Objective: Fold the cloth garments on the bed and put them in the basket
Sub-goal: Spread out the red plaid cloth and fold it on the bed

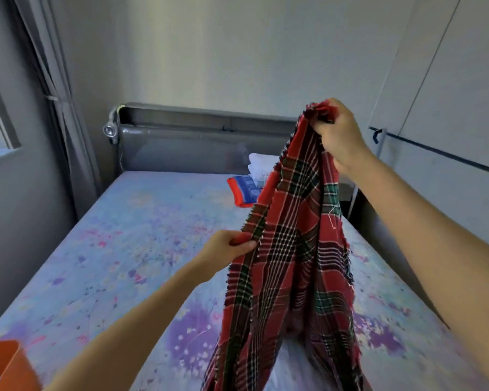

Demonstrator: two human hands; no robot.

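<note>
Both hands pinch a red plaid cloth above the bed: right hand high, left hand lower. Best find matching corners w/ each grip before folding.

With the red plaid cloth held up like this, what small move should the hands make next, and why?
Probably draw the left hand out to the left, to spread the red plaid cloth. The right hand grips a bunched top corner high up, the left pinches a side edge lower, and the cloth hangs crumpled above the bed, not flat enough to fold.
</note>
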